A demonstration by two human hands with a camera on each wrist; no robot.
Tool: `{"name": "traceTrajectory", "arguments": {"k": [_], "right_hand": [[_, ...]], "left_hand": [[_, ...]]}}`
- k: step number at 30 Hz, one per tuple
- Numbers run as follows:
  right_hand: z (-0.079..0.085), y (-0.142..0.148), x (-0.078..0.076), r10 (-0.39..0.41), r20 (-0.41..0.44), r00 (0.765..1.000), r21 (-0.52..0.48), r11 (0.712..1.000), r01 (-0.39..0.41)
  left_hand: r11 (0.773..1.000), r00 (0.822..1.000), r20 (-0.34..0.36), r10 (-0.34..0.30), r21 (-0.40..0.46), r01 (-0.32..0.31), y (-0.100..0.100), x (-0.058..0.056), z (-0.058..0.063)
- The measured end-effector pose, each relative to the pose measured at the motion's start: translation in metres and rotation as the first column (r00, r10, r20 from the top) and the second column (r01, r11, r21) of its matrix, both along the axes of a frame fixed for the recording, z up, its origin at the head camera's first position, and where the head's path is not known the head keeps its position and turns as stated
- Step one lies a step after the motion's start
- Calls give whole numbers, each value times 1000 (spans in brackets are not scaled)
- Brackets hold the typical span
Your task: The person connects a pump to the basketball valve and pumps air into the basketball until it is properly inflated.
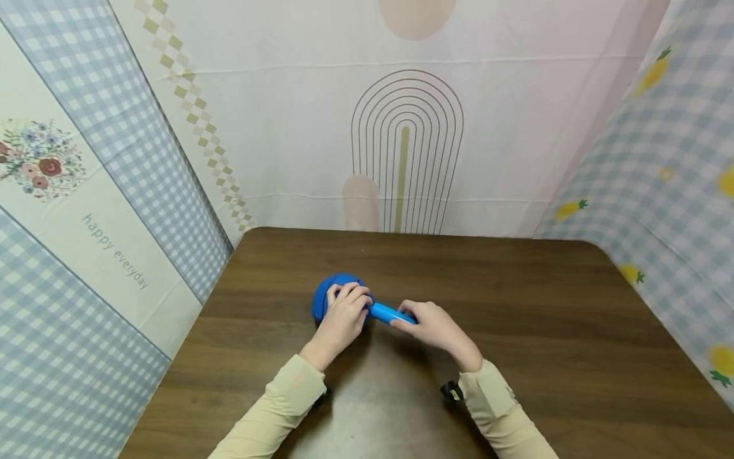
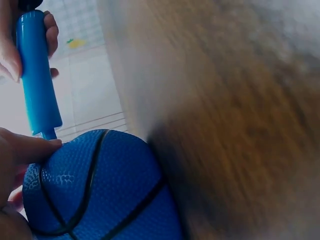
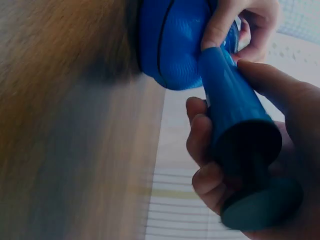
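A small blue basketball [image 1: 322,299] with black seams sits on the wooden table. My left hand [image 1: 344,312] holds it from above, fingers curled over its top; in the left wrist view the thumb [image 2: 42,146] lies right where the pump meets the ball. A blue hand pump [image 1: 387,313] points at the ball from the right, its narrow tip up against the ball's surface. Around the pump's barrel curl the fingers of my right hand [image 1: 436,324]. The right wrist view shows the dark round pump handle [image 3: 262,202] standing a little out from the barrel on a short rod.
The brown table [image 1: 516,299] extends to both sides and toward the back. A pale patterned cloth [image 1: 298,140] hangs behind it, with checked cloths at the left [image 1: 166,127] and right [image 1: 659,185]. Dark wrist devices show under both cuffs.
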State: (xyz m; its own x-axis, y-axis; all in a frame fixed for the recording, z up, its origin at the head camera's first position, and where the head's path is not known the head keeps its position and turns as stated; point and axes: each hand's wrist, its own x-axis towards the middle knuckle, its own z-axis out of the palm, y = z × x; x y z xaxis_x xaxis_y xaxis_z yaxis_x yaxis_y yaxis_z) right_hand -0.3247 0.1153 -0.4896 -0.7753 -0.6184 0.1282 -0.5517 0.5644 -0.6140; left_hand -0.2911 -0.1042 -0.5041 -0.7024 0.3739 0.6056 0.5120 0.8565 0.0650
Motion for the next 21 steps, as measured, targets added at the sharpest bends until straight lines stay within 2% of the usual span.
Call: {"name": "traceTrajectory", "arguments": {"k": [3,5,6,8,10,12,13,15,21], "right_hand": [[0,-7,-1,14,-19,1000,46,999,-14],[0,-10,-1,18,-18,1000,71,997,-17],[0,-12,-1,19,-15,1000,80,997,-17],[0,-15,-2,14,-12,1000,93,996,-13],[0,-19,-2,13,-12,1000,102,995,-12],[1,-25,-2,20,-29,999,110,994,-17],[2,-29,-2,26,-42,999,112,994,-21],[3,-36,-1,32,-79,996,120,993,-23],[1,-49,-1,6,-178,984,142,990,19]], "left_hand": [[998,999,42,-13,61,10,-8,-1,2],[987,994,104,17,155,-33,-16,0,5],[976,987,154,48,205,-80,-20,0,7],[944,956,272,114,271,-189,-27,2,9],[921,906,393,160,270,-280,-31,4,9],[917,860,478,178,237,-321,-33,5,8],[922,851,496,170,225,-315,-32,5,7],[931,848,508,151,216,-295,-31,5,7],[949,867,485,117,202,-241,-32,6,7]]}}
